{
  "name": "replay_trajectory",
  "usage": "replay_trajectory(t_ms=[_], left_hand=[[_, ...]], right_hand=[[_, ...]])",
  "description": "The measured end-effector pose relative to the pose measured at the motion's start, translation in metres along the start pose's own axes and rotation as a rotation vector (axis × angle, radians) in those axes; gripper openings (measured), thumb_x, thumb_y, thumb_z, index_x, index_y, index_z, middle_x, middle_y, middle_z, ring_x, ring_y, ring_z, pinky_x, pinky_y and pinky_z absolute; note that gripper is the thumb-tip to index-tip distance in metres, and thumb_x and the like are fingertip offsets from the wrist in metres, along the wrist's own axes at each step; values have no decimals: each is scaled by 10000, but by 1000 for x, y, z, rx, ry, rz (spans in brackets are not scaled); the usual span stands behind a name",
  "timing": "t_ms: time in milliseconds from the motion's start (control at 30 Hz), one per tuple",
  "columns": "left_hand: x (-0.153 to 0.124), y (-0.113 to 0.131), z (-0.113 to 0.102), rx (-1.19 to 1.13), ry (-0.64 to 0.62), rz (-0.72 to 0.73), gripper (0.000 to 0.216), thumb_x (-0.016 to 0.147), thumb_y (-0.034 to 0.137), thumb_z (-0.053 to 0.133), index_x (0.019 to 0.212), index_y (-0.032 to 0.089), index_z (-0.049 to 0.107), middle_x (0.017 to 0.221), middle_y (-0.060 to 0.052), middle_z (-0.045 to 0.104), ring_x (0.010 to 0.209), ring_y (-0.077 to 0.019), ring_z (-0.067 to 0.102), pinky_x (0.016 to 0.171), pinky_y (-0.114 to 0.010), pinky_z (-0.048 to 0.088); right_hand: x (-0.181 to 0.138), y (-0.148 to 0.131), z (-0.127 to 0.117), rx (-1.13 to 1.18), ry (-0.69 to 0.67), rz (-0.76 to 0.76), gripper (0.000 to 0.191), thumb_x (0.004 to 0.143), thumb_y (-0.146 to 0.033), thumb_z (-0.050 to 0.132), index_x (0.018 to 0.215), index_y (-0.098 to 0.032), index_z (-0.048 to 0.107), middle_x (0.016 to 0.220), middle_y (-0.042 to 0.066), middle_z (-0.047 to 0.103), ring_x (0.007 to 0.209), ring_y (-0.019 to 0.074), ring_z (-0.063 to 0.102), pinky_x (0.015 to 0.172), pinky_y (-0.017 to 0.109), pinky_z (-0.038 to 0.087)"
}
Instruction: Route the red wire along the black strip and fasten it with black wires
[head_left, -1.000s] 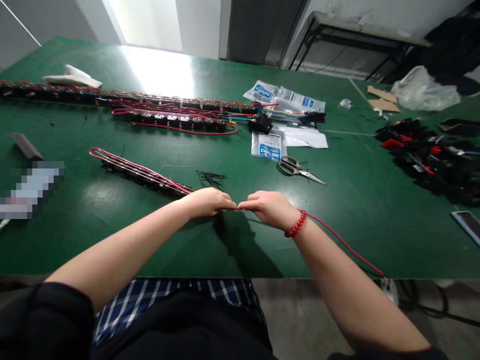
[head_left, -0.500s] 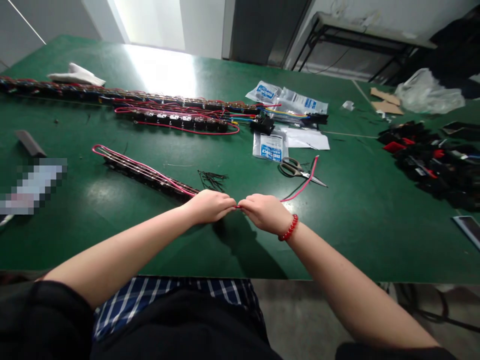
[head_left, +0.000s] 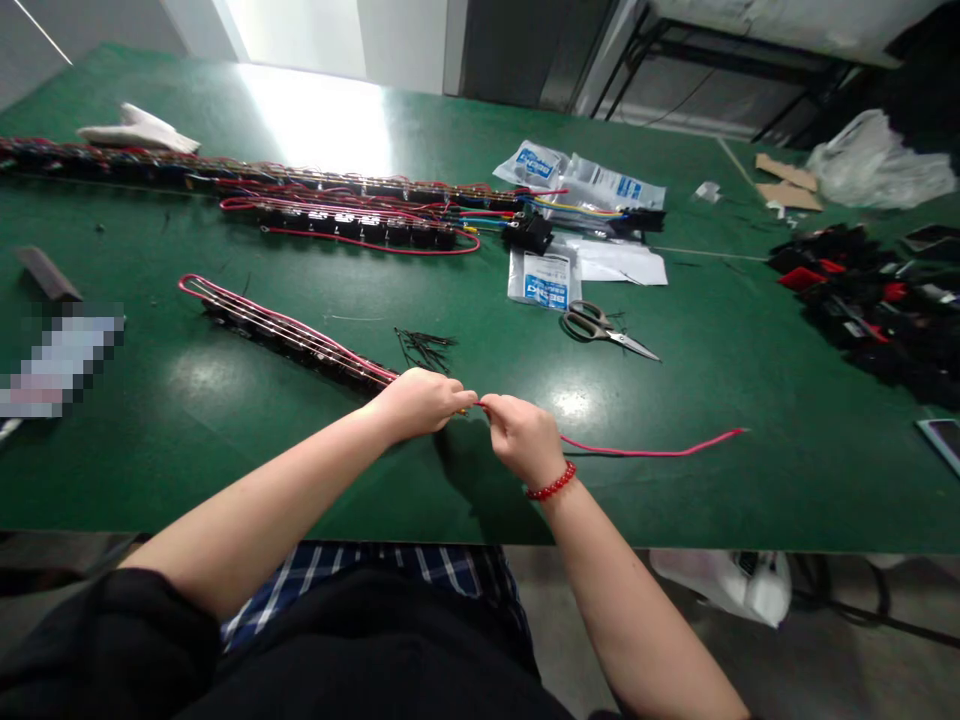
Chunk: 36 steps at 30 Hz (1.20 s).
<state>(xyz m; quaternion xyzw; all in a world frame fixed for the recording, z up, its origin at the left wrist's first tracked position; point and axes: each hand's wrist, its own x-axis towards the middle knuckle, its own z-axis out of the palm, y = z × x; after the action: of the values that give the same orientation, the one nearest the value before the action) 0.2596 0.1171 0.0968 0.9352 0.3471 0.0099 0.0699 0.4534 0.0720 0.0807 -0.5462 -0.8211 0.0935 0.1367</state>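
Between my two hands a short stretch of red wire (head_left: 637, 452) shows, and its free end trails to the right across the table. My left hand (head_left: 424, 402) is closed on the wire at the near end of a black strip-shaped assembly (head_left: 289, 345). Red wire runs along the top of that strip and loops at its far left end. A small yellow bit pokes out below my left fingertips. My right hand (head_left: 525, 435), with a red bead bracelet at the wrist, pinches the wire just to the right. The strip's near end is hidden by my left hand.
Scissors (head_left: 604, 330) and a pile of black zip ties (head_left: 425, 350) lie beyond my hands. Longer wired strips (head_left: 300, 180) stretch along the back, beside plastic bags (head_left: 546, 278). A blurred-out object (head_left: 64, 365) is at left, and a dark heap (head_left: 862, 300) at right.
The red wire's free end has swung from beside the scissors down to the right, lying nearer the front edge. My right hand has turned, its wrist moving left and down. The view has shifted slightly.
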Motion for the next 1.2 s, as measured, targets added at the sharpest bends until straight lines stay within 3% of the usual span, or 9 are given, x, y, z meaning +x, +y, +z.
replay_trajectory(t_ms=[133,367,533,667,867,1033,1200], left_hand=[[0,-10,-7,0,-97,178,340,835,173,523,1137,268,646,900,-14,715,787,-160,673,587,-234,409],[-2,-11,5,-70,-79,197,266,851,196,523,1053,267,681,903,-6,722,798,-149,667,609,-237,406],[-5,-9,5,-115,23,100,250,949,303,447,1056,251,667,903,-14,712,811,-158,664,629,-243,415],[-16,-15,1,-150,81,43,319,989,399,379,1072,265,657,910,-7,703,828,-163,662,656,-249,431],[-29,-22,6,-213,88,50,277,936,245,459,1121,275,663,961,-12,703,883,-156,657,716,-237,464],[-23,-22,10,-271,166,-27,318,865,157,498,1080,279,698,1023,-5,716,879,-152,669,747,-236,486],[-15,-28,11,-284,134,-43,317,862,156,502,1068,281,708,999,1,721,887,-153,671,754,-235,491]], right_hand=[[-1,14,-1,-28,-92,-175,264,939,-188,424,972,-225,683,793,25,684,713,145,570,612,268,292],[-6,10,7,-22,-160,-166,256,912,-161,446,1000,-223,679,830,31,701,760,159,603,625,263,336],[-9,7,4,141,-78,-81,268,922,-166,434,1056,-218,660,983,48,725,874,169,644,722,249,427],[-14,12,0,262,-36,-46,246,941,-238,461,1058,-235,678,976,35,736,866,169,664,738,251,460],[-22,17,9,321,-43,-42,269,946,-262,489,1133,-264,683,953,21,741,830,155,667,706,238,466],[-22,9,12,199,-14,-97,285,961,-226,456,1137,-234,681,888,41,735,790,153,658,677,238,436],[-21,2,5,103,-26,-138,278,965,-235,451,1134,-221,671,853,47,729,758,158,650,651,247,419]])
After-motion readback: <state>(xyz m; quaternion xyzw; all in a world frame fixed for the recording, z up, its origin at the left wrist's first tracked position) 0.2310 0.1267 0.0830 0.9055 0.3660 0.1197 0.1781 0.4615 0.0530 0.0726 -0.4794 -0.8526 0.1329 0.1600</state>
